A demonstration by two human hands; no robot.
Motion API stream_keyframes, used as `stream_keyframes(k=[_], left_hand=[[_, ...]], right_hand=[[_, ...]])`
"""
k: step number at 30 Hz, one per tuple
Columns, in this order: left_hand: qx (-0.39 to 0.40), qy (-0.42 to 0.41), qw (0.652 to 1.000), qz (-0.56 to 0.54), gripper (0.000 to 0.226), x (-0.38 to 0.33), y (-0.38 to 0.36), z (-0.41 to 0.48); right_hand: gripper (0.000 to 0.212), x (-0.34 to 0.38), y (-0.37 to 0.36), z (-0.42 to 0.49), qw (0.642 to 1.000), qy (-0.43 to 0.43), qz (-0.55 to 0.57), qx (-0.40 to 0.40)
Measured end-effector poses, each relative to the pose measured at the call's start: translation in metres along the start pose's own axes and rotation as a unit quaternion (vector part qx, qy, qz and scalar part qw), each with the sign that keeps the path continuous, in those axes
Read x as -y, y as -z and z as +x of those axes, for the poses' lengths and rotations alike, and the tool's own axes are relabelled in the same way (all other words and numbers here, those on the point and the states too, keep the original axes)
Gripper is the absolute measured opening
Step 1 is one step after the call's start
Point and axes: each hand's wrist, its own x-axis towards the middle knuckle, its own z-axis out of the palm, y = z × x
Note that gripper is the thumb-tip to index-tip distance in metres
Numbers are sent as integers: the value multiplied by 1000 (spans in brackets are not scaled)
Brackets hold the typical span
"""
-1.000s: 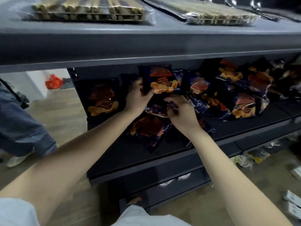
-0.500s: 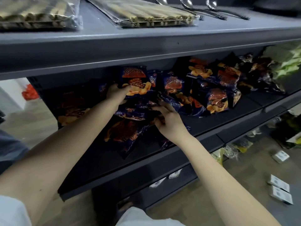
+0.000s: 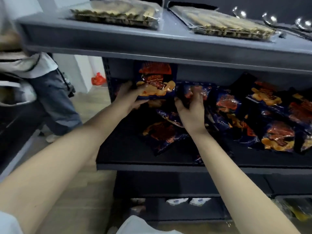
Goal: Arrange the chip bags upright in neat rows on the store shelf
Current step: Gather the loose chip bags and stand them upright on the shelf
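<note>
**Chip bags go upright on store shelf**

Near the front of the dark shelf [image 3: 135,160], a navy bag [image 3: 162,134] lies flat. Beyond it, the left hand [image 3: 128,98] grips the lower edge of an upright chip bag [image 3: 156,78]. It is navy with orange chips and script that seems to read "Barbecue Flavor"; the brand name is blurred. The right hand [image 3: 190,110] curls round a crumpled second bag [image 3: 205,92] just beside it. More bags [image 3: 278,135] lie heaped to the right.
</note>
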Motion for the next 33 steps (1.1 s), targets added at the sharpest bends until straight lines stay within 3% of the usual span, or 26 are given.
stream_keyframes(k=[2, 6, 10, 11, 13, 18, 22, 24, 30, 33], left_hand=[[-11, -12, 1000, 16, 17, -4, 32, -18], [-37, -23, 997, 59, 21, -3, 91, -53], [-55, -5, 992, 113, 20, -5, 137, -74], [-61, -2, 989, 133, 18, -6, 145, -77], [-69, 1, 985, 159, 18, -9, 156, -79], [-57, 15, 989, 135, 48, -7, 165, -74], [-34, 35, 988, 145, 16, 8, 159, -60], [-11, 40, 988, 148, 22, 17, 153, -52], [-31, 61, 989, 130, 40, 40, 133, -29], [-35, 53, 978, 198, 47, 47, 118, -21]], right_hand=[[69, 14, -22, 9, 997, -42, 33, 52], [37, 36, -74, 6, 976, -24, 82, 201], [13, 48, -115, -13, 962, -4, 95, 256], [19, 50, -122, -16, 960, -6, 94, 262], [24, 51, -135, -19, 960, -1, 88, 266], [18, 48, -149, -24, 955, -12, 94, 282], [31, 37, -149, -25, 944, -54, 137, 294], [34, 29, -146, -21, 938, -73, 158, 298], [55, 10, -150, -8, 961, -123, 111, 223], [63, -1, -155, -7, 968, -149, 80, 184]])
